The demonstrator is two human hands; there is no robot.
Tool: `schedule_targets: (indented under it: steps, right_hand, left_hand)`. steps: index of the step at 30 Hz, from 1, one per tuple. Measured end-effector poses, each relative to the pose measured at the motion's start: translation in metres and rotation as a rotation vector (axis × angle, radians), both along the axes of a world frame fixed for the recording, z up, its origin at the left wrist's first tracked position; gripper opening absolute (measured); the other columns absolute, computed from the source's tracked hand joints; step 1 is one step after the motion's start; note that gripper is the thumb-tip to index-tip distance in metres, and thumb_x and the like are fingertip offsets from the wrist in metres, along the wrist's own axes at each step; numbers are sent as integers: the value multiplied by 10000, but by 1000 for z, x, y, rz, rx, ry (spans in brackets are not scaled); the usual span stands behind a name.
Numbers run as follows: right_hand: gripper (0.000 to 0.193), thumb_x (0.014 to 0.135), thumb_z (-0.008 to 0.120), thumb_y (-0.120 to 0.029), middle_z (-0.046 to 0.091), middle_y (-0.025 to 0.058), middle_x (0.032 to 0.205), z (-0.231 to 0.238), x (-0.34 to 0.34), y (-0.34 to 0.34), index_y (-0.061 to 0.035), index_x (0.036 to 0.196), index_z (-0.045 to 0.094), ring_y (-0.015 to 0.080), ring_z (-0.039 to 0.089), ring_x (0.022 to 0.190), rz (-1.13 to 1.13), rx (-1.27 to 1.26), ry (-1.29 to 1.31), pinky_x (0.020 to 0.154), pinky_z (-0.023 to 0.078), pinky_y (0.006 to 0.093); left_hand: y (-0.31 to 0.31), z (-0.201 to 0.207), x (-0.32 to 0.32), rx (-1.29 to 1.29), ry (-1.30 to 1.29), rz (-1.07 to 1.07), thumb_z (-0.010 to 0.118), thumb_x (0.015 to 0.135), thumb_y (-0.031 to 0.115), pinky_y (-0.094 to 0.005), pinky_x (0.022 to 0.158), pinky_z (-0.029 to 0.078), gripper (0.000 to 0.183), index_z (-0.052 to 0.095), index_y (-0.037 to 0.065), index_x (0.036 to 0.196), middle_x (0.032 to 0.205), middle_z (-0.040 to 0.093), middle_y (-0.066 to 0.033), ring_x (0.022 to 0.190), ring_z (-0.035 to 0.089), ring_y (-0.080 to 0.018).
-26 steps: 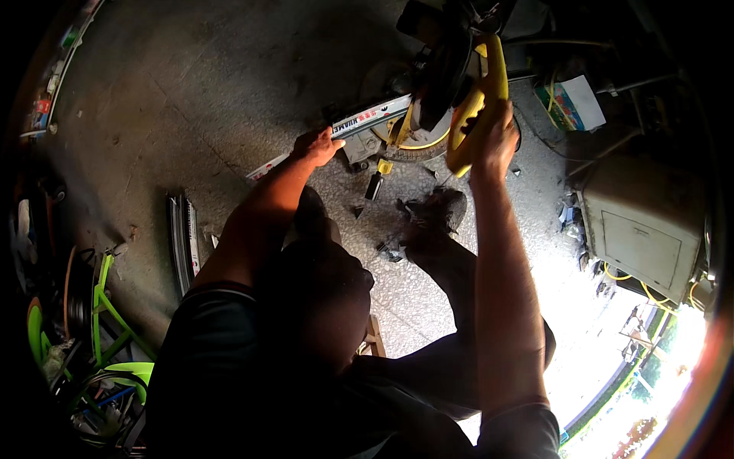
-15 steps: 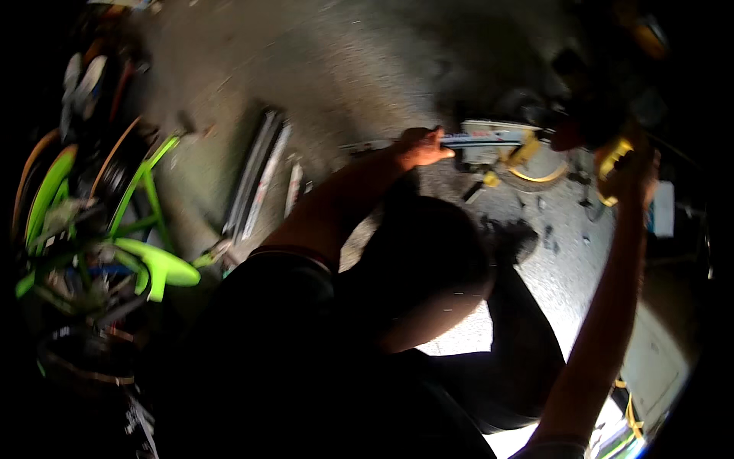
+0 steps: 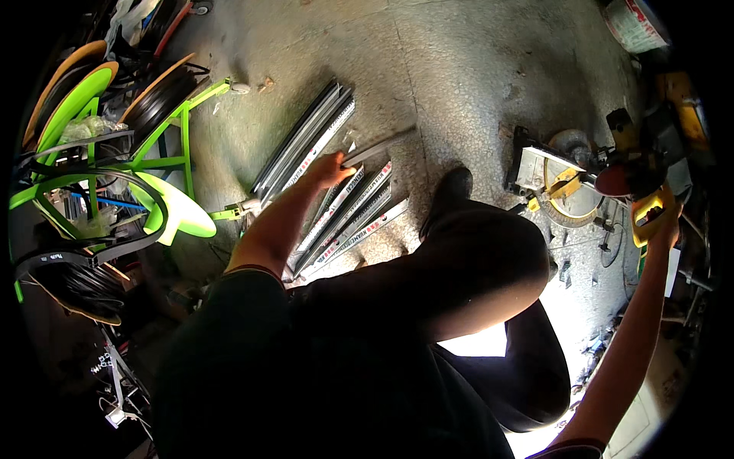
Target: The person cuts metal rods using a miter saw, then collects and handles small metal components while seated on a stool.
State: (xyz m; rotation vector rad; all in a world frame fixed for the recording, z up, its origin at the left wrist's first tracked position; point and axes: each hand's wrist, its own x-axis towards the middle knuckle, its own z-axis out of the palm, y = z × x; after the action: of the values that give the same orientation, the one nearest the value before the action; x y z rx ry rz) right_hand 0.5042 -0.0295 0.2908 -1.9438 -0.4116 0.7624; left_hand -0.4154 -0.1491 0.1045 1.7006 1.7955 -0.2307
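From my distant seat, watching through the head camera, I look down on a person in dark clothing, arms stretched wide to either side of a bent knee (image 3: 489, 252). The left hand (image 3: 331, 170) is at left of centre, its fingers closed on the near end of a narrow grey strip (image 3: 382, 144). That strip slants up and to the right from the fist, over the speckled floor (image 3: 474, 84). Just below the hand, several long strips with white printed faces (image 3: 359, 236) lie fanned out; beyond it, to the upper left, lies a tighter bundle of dark and silver strips (image 3: 302, 138). Far to the right, the right hand (image 3: 667, 226) is wrapped around the yellow handle (image 3: 648, 216) of a saw; exactly where each finger sits I cannot tell. Next to the handle is a dark red disc (image 3: 621, 182), and to its left the saw's round base (image 3: 575, 208), edged in yellow, stands on the floor. Small dark scraps lie below it. Along the left side is a bright green frame (image 3: 186, 145) among reels of black material (image 3: 157, 99). A pale bucket (image 3: 633, 29) sits at the upper right. Strong light glares below the knee.
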Motion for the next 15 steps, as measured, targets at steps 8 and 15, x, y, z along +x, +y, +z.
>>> schedule_targets:
  steps: [8,15]
  right_hand:
    - [768,979,596,-669,679,126,1229,-3,-11,13,14,1328,639,222,693,995,37,13,51,845,575,358]
    - [1091,866,545,-857,666,172,1336,-8,0,-30,91,1403,583,297,674,1138,1,-115,-322,974,535,408]
  left_hand:
    - [-9,7,-161,57,182,160,691,921,606,-505,986,521,657,614,55,1270,1259,665,-241,1194,654,-360]
    - [-7,-16,-145,66,242,479,713,888,402,-513,1012,527,605,545,15,1321,1278,675,-282,1174,667,-432]
